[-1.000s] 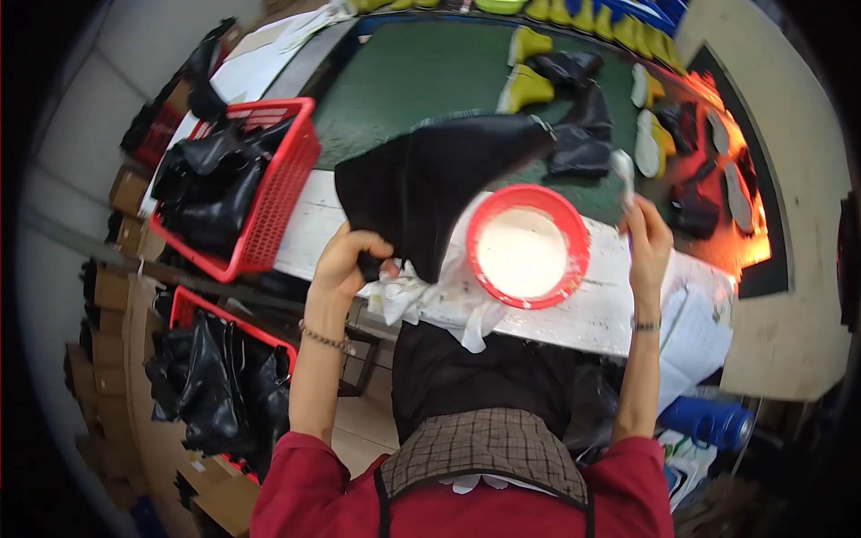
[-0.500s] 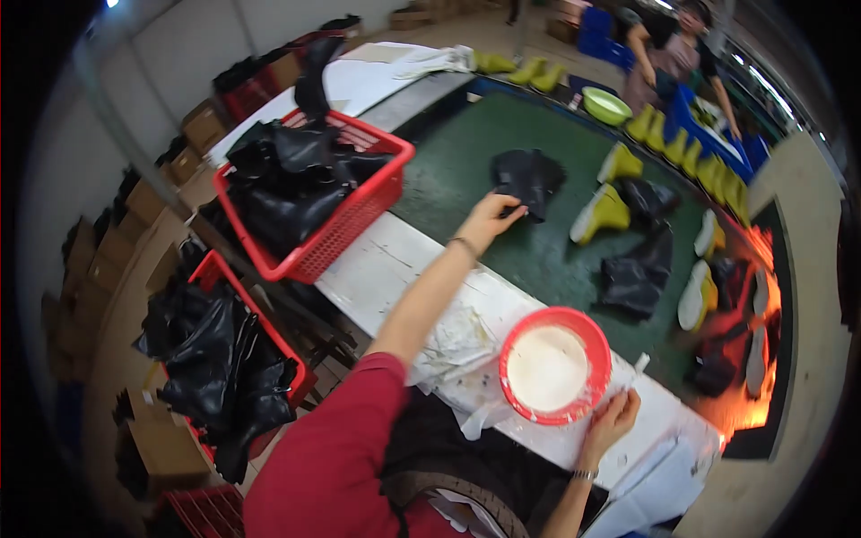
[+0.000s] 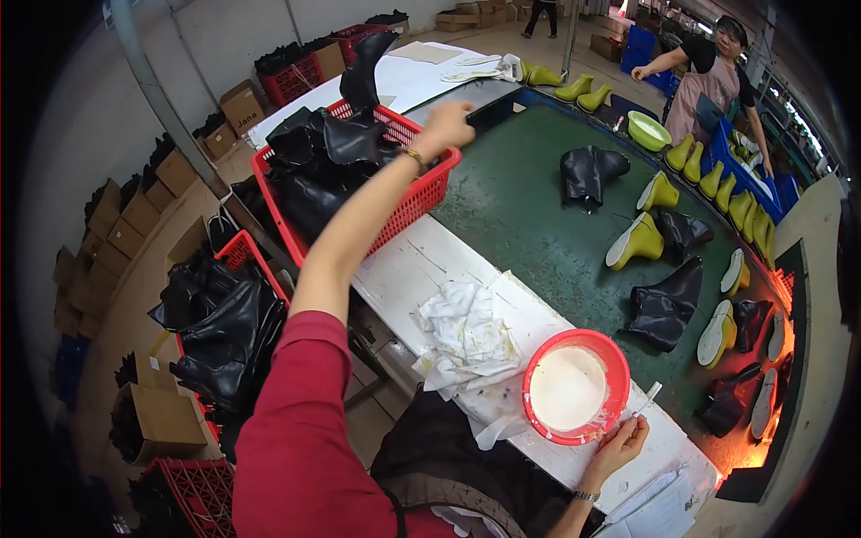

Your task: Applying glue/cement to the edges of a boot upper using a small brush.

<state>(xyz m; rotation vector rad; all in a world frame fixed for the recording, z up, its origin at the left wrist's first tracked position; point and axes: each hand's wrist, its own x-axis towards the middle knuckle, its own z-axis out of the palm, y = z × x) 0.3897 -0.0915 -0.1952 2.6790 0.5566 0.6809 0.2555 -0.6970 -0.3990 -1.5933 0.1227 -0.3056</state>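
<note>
My left hand [image 3: 446,127] is raised over the far right rim of a red plastic basket [image 3: 405,215]. Slightly blurred, its fingers look apart, with nothing seen in them. Black boot uppers [image 3: 314,175] fill that basket, one standing up tall. A black boot upper [image 3: 587,175] lies on the green work surface [image 3: 502,206], apart from my left hand. At the near edge, my right hand [image 3: 621,444] holds a white-handled brush [image 3: 650,397] beside a red bowl [image 3: 619,359] of white paste. Its bristles cannot be made out.
A crumpled white cloth [image 3: 462,327] lies on the white ledge. Yellow-green boot forms [image 3: 639,240] and more black uppers [image 3: 665,305] stand to the right, near an orange glow. A second red basket [image 3: 242,251] sits at left. Across the table stands a person [image 3: 708,90].
My left hand has left the black upper on the green surface and swung left to the basket. That upper now lies farther off and turned. My right hand stays by the bowl with the brush.
</note>
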